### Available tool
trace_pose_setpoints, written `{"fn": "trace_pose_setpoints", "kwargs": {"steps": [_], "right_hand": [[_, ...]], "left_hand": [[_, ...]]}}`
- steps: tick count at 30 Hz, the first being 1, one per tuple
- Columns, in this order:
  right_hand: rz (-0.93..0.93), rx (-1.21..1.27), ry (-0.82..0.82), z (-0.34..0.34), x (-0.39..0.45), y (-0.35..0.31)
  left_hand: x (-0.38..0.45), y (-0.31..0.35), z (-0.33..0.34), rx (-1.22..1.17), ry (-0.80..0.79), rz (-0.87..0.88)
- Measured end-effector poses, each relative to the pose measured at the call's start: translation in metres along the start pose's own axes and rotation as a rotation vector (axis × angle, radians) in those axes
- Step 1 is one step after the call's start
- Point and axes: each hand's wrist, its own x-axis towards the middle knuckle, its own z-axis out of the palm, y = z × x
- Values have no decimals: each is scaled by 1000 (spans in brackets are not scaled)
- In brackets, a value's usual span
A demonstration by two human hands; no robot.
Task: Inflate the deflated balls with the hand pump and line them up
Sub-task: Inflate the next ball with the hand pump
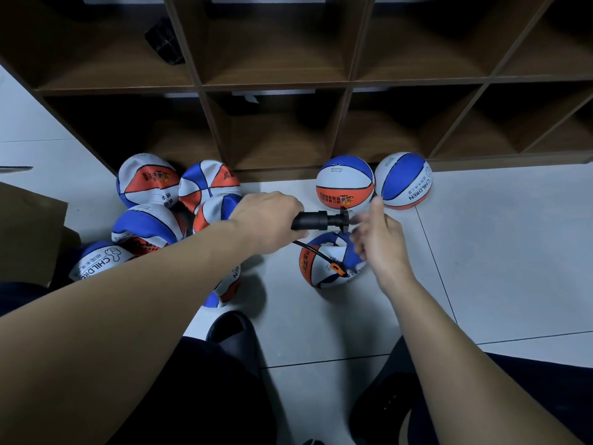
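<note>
Below my hands, the deflated ball is taking air: left hand gripping the hand pump, right hand released, reaching toward its plunger handle; grasping comes next.

Hidden, cropped or blurred

Right hand motion-blurred, grip on pump handle unreadable. Left arm covers parts of the deflated balls. Hose tip too small to read. Box cut by left edge.
</note>
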Motion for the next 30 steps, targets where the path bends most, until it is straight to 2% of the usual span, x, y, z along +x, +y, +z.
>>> {"fn": "trace_pose_setpoints", "kwargs": {"steps": [2,4,7,16,22,26,30], "right_hand": [[-18,-124,47,-8,9,27],[-11,-246,28,-12,11,58],[25,-305,19,-9,0,86],[28,-484,-3,21,-16,91],[14,-492,43,33,-14,82],[29,-359,9,35,-15,83],[12,-330,7,38,-20,80]], "left_hand": [[0,-5,-2,21,-3,-15],[0,-8,-3,29,7,-22],[1,-9,-3,33,24,-23],[1,-2,-4,30,18,-15],[-1,-1,2,26,16,-10],[0,-4,14,11,-7,-34],[-1,-9,40,-7,-110,-78]]}}
